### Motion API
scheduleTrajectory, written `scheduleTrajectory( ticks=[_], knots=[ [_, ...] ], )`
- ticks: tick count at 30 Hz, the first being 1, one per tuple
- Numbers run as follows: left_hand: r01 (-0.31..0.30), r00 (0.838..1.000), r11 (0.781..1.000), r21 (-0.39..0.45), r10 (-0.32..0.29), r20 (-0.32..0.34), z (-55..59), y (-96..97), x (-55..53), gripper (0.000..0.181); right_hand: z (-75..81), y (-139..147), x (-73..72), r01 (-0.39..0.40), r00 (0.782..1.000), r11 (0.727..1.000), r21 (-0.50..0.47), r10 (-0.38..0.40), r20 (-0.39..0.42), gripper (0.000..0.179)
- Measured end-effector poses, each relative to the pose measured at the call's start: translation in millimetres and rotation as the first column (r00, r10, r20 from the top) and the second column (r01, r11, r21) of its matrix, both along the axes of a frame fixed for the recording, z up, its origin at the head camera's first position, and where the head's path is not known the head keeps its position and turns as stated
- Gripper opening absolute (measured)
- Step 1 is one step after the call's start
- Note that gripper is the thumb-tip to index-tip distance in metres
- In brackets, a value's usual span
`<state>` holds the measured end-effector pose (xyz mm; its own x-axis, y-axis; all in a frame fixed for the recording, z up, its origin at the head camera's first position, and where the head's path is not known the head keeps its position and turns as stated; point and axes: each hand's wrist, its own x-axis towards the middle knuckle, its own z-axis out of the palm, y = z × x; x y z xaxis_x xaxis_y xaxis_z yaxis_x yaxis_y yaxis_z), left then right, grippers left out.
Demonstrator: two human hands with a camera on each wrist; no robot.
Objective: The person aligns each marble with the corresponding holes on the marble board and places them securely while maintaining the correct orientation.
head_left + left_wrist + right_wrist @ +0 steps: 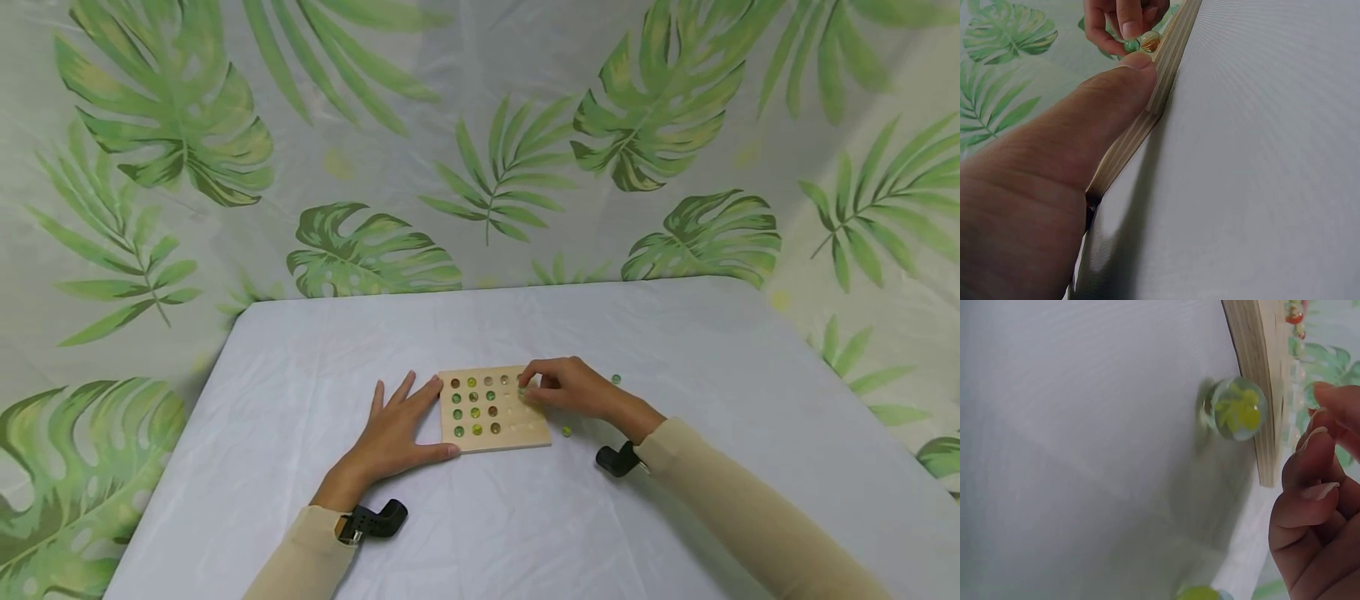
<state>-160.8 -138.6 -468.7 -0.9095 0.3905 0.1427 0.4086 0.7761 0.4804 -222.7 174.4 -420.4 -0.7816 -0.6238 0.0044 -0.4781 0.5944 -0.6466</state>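
A pale wooden board [525, 435] lies on the table, with rows of round hollows. Marbles in green, yellow and brown fill its left columns; several hollows at its right are bare. My left hand [397, 433] lies along the board's left side, fingers spread, with index fingertip and thumb [1116, 94] touching its corners. Over the upper right part of the board, my right hand [566, 387] pinches a green marble [1132, 45] between thumb and fingers. The fingers largely cover this marble. An orange-streaked marble [1150, 41] shows beside it in the left wrist view.
A loose yellow marble [566, 432] lies just right of the board, and a green marble [616, 379] farther right behind the right wrist. A white cloth [337, 350] covers the table. Behind hangs a leaf-patterned curtain [517, 50].
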Motion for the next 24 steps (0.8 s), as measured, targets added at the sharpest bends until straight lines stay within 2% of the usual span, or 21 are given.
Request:
scheduleTrajectory(
  ticks=[24],
  knots=[
    [0.001, 1.0, 1.0, 0.007, -0.002, 0.016, -0.1, -0.9, -0.8, 0.105, -3.0, -28, -4.4, 0.009, 0.997, 1.0, -0.007, -0.008, 0.081, 0.013]
  ],
)
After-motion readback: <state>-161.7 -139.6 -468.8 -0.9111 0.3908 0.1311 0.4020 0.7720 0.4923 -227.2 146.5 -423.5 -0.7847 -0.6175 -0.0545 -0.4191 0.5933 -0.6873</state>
